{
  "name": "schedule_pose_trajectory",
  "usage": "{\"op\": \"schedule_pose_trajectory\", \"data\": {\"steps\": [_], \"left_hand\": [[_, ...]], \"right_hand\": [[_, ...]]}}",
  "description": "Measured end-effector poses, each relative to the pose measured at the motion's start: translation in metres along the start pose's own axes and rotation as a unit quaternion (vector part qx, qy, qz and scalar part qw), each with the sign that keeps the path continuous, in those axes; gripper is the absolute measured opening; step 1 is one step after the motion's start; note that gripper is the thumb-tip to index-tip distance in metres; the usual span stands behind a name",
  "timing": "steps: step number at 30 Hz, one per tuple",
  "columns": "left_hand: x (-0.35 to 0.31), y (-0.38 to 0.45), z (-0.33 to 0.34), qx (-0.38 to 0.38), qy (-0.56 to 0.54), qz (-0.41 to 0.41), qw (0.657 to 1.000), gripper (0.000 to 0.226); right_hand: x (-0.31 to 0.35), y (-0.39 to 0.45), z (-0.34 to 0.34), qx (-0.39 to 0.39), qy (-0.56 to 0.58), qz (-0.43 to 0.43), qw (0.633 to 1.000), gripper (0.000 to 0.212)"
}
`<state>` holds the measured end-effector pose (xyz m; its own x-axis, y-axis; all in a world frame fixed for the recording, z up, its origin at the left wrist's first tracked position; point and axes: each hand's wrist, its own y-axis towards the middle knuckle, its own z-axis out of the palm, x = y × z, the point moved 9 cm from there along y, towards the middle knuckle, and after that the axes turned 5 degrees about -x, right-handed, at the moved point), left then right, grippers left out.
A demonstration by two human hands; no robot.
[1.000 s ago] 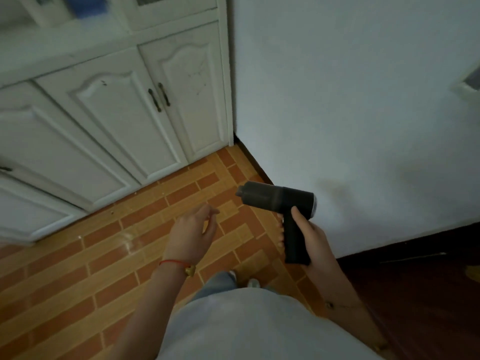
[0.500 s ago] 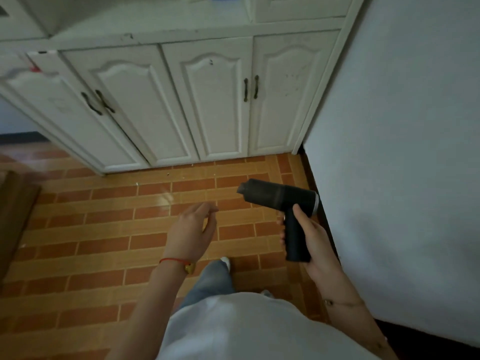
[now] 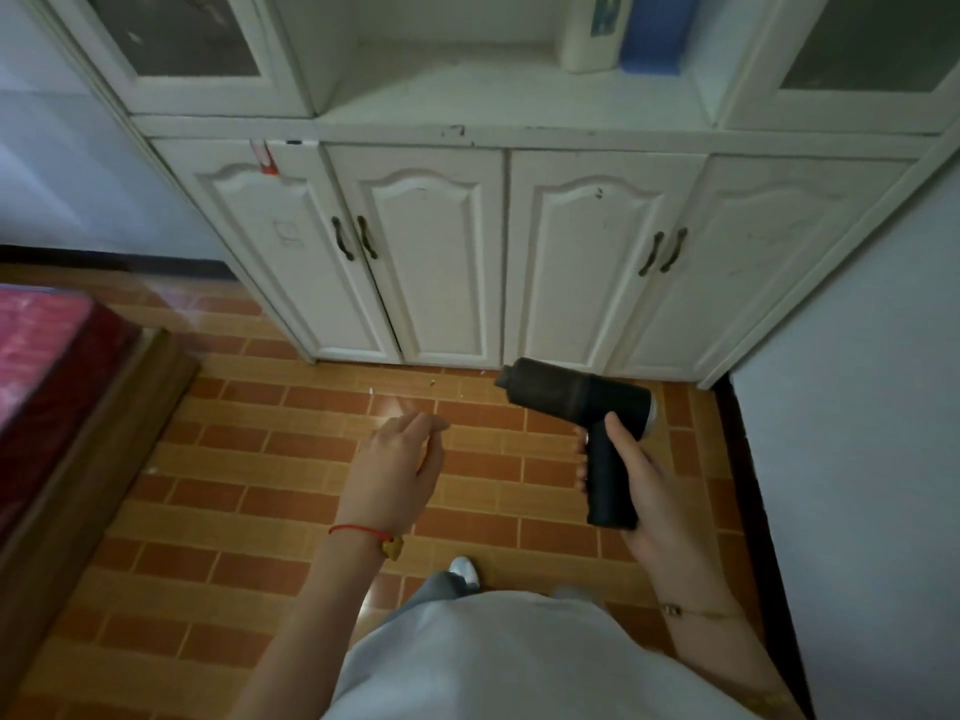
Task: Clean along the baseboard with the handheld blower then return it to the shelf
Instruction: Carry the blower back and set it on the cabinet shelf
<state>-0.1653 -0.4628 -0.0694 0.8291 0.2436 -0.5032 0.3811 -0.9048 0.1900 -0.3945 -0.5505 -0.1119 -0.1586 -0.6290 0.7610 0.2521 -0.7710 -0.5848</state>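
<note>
My right hand (image 3: 641, 475) grips the handle of a black pistol-shaped handheld blower (image 3: 576, 394), its nozzle pointing left and slightly up toward the foot of the white cabinet (image 3: 457, 262). My left hand (image 3: 397, 472) hangs empty over the brick-pattern floor, fingers loosely apart, a red string on the wrist. The open shelf (image 3: 498, 103) of the cabinet lies above the lower doors. A dark baseboard (image 3: 748, 480) runs along the bottom of the right wall.
A white bottle (image 3: 592, 33) and a blue box (image 3: 654, 31) stand at the shelf's right end. A wooden bed frame with a red mattress (image 3: 47, 366) fills the left side. Small crumbs (image 3: 431, 383) lie on the floor by the cabinet base.
The view has swung left from the wall corner to face the cabinet, and the shelf and bed have come into sight. Both hands keep the same pose, the blower still held.
</note>
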Motion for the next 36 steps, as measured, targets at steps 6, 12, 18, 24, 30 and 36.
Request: {"op": "schedule_pose_trajectory", "data": {"steps": [6, 12, 18, 24, 30, 36], "left_hand": [[0.066, 0.039, -0.032, -0.015, 0.004, -0.030, 0.999, 0.016], [0.115, 0.093, -0.043, -0.045, -0.007, -0.056, 0.997, 0.016], [0.152, 0.168, -0.047, -0.063, 0.000, -0.075, 0.995, 0.016], [0.169, 0.274, -0.060, -0.072, 0.009, -0.053, 0.996, 0.018], [0.173, 0.375, -0.074, -0.108, 0.012, -0.027, 0.994, 0.018], [0.184, 0.451, -0.077, -0.114, -0.002, -0.006, 0.993, 0.018]], "right_hand": [[0.001, 0.033, 0.079, 0.021, 0.006, 0.020, 1.000, 0.031], [0.013, 0.087, 0.128, 0.030, -0.004, 0.029, 0.999, 0.040], [0.039, 0.163, 0.181, 0.040, -0.011, 0.032, 0.999, 0.052], [0.098, 0.238, 0.235, 0.029, -0.034, 0.007, 0.999, 0.047], [0.163, 0.301, 0.286, 0.051, -0.037, -0.025, 0.998, 0.043], [0.201, 0.346, 0.318, 0.036, -0.026, -0.034, 0.998, 0.043]]}}
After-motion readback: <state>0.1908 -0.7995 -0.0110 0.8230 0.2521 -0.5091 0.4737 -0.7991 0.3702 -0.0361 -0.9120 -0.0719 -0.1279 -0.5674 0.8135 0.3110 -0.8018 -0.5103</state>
